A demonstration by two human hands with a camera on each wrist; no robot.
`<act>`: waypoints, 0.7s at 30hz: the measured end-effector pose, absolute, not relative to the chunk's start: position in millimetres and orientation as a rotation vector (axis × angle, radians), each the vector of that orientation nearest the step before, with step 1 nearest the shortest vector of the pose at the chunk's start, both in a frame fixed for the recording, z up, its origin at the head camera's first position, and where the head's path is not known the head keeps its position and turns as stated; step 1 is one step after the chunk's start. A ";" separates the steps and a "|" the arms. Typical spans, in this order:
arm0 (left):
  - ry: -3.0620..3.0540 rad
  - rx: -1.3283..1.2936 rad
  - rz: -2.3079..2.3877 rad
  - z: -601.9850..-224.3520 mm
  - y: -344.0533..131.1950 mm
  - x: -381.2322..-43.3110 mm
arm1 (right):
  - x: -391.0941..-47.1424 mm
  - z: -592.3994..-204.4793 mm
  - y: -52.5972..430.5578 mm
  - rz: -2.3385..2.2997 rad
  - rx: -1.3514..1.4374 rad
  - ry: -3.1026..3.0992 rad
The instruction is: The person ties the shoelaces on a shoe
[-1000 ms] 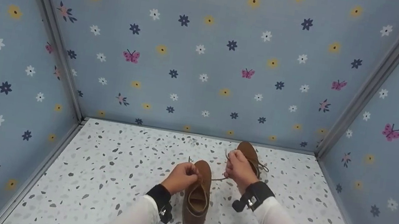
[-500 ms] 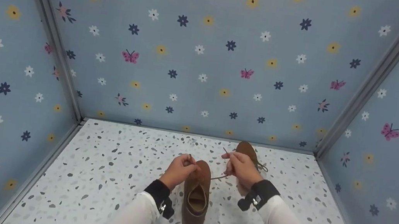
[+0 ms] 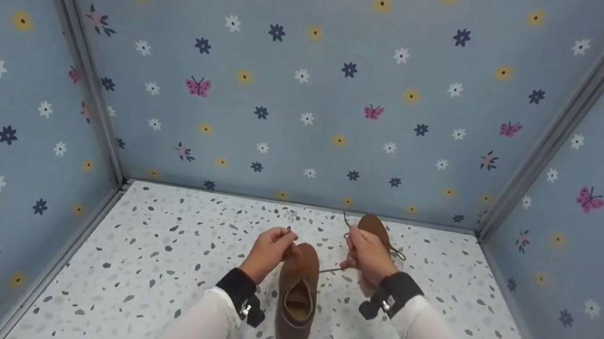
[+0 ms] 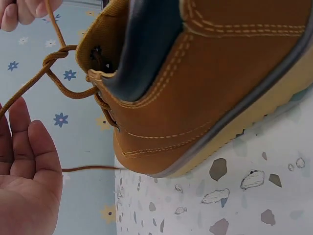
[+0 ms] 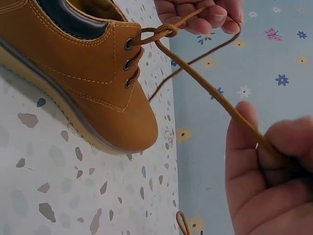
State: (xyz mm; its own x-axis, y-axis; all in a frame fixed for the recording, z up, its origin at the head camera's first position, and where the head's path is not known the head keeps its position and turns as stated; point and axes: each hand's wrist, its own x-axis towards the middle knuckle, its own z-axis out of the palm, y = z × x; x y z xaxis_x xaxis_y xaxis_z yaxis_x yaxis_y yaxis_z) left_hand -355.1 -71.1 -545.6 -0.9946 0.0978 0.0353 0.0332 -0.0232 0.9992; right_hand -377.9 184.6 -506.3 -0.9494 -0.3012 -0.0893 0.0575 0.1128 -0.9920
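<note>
A brown lace-up shoe (image 3: 293, 328) stands on the floor between my hands, toe pointing away. Its brown lace (image 5: 210, 90) is crossed in a knot (image 4: 56, 55) above the tongue. In the head view my left hand (image 3: 268, 250) is left of the toe; the right wrist view shows it pinching one lace, which bends into a loop with its tail hanging behind the toe. My right hand (image 3: 371, 255) pinches the other lace, drawn out to the right, a free end standing up above the fingers. The right fingertips are partly cut off in its wrist view.
A second brown shoe (image 3: 372, 225) lies beyond my right hand, partly hidden by it, with a lace loop (image 3: 398, 254) at its side. The speckled white floor (image 3: 158, 267) meets blue flowered walls (image 3: 301, 92) at the back and sides.
My left hand has risen slightly away from the shoe. My right hand shifted a little right; its index finger reached out, then curled back in, and the lace end now points up.
</note>
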 end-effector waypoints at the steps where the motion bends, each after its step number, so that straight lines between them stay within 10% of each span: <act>1: 2.145 0.143 2.223 -544.7 -71.0 -355.2 | -377.3 -506.0 183.2 -1.920 -0.236 2.093; 21: 1.751 0.116 2.444 -541.4 -73.0 -355.4 | -377.6 -513.7 187.9 -1.810 -0.320 2.157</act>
